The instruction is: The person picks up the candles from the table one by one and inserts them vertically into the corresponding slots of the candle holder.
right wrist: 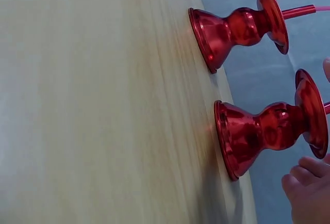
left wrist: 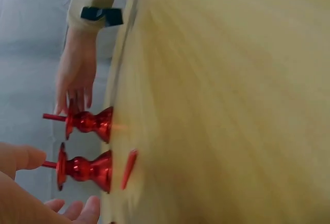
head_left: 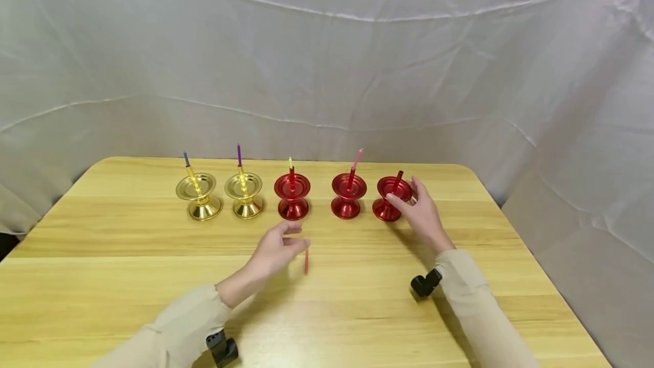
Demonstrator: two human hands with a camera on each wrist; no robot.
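My left hand (head_left: pixel 280 247) hovers over the front of the table, thumb and fingers apart. Just below its thumb in the head view is a small red candle (head_left: pixel 306 263); the left wrist view shows that candle (left wrist: pixel 129 169) on the wood, apart from the fingers. At the rightmost red candle holder (head_left: pixel 388 209), my right hand (head_left: pixel 423 213) spreads its thumb and fairly straight fingers around the dish, the thumb at the near rim. Only a bare red tube rises from this holder. In the right wrist view, fingertips (right wrist: pixel 304 175) are right beside the dish.
Two more red holders (head_left: pixel 346 209) stand left of it, one with a pink candle (head_left: pixel 357 158), one with a yellow candle (head_left: pixel 290 162). Further left are two gold holders (head_left: pixel 248 209), with purple (head_left: pixel 239 155) and blue candles (head_left: pixel 186 158). Grey cloth (head_left: pixel 317 72) hangs behind the table.
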